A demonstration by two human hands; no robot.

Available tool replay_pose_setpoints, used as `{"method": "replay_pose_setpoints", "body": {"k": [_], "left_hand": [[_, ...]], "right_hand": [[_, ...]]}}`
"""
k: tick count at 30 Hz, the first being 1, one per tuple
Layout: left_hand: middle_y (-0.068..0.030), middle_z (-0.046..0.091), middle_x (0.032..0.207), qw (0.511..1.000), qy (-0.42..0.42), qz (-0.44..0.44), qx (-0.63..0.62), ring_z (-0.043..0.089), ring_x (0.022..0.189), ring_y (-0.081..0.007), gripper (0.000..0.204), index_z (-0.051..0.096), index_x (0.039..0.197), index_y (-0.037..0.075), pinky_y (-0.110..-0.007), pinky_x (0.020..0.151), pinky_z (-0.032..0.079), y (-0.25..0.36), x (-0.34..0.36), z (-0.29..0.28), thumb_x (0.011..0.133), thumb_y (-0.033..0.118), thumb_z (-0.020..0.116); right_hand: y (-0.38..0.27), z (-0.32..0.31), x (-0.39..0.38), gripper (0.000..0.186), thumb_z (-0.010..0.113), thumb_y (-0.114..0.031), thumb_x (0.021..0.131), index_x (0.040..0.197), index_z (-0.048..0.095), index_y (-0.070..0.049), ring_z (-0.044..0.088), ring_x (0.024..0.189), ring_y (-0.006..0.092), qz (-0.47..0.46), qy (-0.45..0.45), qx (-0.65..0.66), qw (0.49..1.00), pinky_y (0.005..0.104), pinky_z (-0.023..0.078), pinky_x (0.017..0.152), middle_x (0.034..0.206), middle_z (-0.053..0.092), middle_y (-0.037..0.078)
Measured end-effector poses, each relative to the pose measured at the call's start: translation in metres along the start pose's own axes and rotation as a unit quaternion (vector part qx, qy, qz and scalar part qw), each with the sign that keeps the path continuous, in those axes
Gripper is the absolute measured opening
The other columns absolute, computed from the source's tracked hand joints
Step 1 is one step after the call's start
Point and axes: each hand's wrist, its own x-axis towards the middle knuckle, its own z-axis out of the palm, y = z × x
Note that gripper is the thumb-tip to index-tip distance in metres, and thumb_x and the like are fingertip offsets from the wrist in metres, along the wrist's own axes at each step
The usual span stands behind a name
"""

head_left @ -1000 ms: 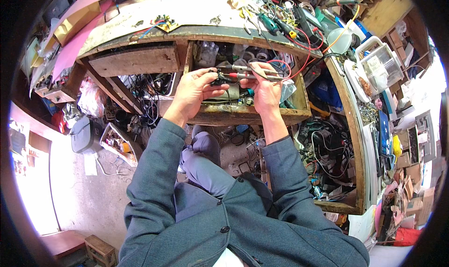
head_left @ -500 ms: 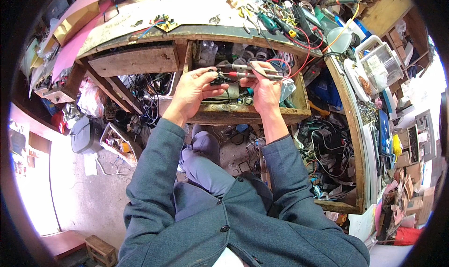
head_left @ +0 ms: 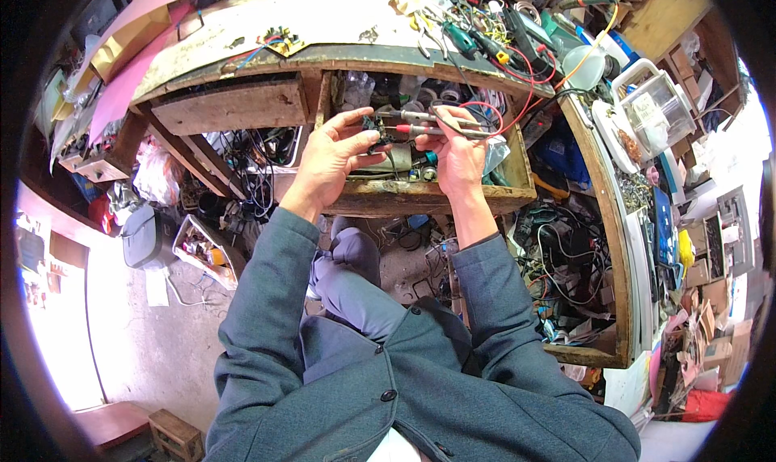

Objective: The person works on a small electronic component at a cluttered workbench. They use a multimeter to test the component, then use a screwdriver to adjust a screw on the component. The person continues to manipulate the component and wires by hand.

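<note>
Cluttered workshop, seen from above: a worn wooden surface (head_left: 267, 33) carries tools and wires, and an open wooden drawer (head_left: 436, 195) full of parts sits directly beneath the hands.

Fingers. Left hand (head_left: 331, 159): thumb and forefinger are closed in a light pinch on a small dark component (head_left: 373, 129), the other fingers loosely spread above it. Right hand (head_left: 459, 156): the fingers are curled around two probes, a red probe (head_left: 416, 129) and a greyish one (head_left: 404, 115) just above it, both lying nearly level with their tips pointing toward the left fingers. The tips reach the component; whether they truly touch its leads is too small to tell.

Step in hand, as judged: testing the component, held over the drawer between the two hands, with the pair of probes. The next move would call for steady tip placement on separate contacts without the tips bridging, and a firm pinch so the part does not drop into the drawer.

Outward from the fingers. Red leads (head_left: 517, 110) loop away from the right hand, up and over the surface edge toward screwdrivers (head_left: 469, 37) beyond. A small circuit board (head_left: 279, 40) lies on the surface beyond the left hand. Tangled black cables (head_left: 566, 252) hang to the right of the right forearm. Both sleeves are grey-blue.
</note>
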Motion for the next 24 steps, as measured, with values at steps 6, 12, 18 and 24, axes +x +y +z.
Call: {"method": "replay_pose_setpoints", "body": {"k": [6, 12, 18, 24], "left_hand": [[-0.013, 0.062, 0.111, 1.0, 0.0, 0.008, 0.016, 0.068, 0.095, -0.0251, 0.048, 0.053, 0.135, 0.002, -0.039, 0.084, 0.061, 0.0011, -0.0018, 0.0036, 0.09, 0.003, 0.069], [-0.011, 0.062, 0.107, 1.0, -0.005, 0.013, 0.025, 0.068, 0.094, -0.0239, 0.046, 0.055, 0.132, 0.002, -0.039, 0.083, 0.062, 0.0002, -0.0019, 0.0031, 0.089, 0.004, 0.071], [-0.0111, 0.063, 0.108, 0.999, -0.003, 0.009, 0.03, 0.068, 0.093, -0.0238, 0.045, 0.056, 0.131, 0.002, -0.039, 0.083, 0.062, 0.0001, -0.0021, 0.0029, 0.089, 0.003, 0.071], [-0.0109, 0.064, 0.106, 0.999, 0.0, 0.008, 0.033, 0.068, 0.092, -0.0244, 0.046, 0.054, 0.131, -0.001, -0.039, 0.082, 0.061, 0.0007, -0.0023, 0.0039, 0.089, 0.004, 0.071]], "right_hand": [[-0.0018, 0.0005, -0.0012, 0.012, 0.068, -0.012, 0.093, 0.1, 0.065, -0.001, 0.069, 0.059, 0.0191, 0.008, -0.001, -0.002, 1.0, 0.0306, 0.058, 0.052, 0.08, 0.07, 0.012], [-0.0007, 0.0008, -0.0012, 0.012, 0.068, -0.012, 0.093, 0.1, 0.065, -0.002, 0.068, 0.059, 0.0187, 0.013, -0.003, -0.006, 1.0, 0.0306, 0.058, 0.052, 0.08, 0.069, 0.011], [-0.0007, 0.0009, -0.0014, 0.012, 0.067, -0.011, 0.093, 0.1, 0.065, -0.002, 0.068, 0.059, 0.0188, 0.013, -0.009, -0.005, 1.0, 0.0303, 0.058, 0.051, 0.08, 0.069, 0.011], [-0.0009, 0.0005, -0.0018, 0.013, 0.068, -0.012, 0.092, 0.1, 0.065, -0.001, 0.069, 0.059, 0.019, 0.001, 0.0, 0.002, 1.0, 0.0304, 0.058, 0.051, 0.08, 0.069, 0.012]]}}
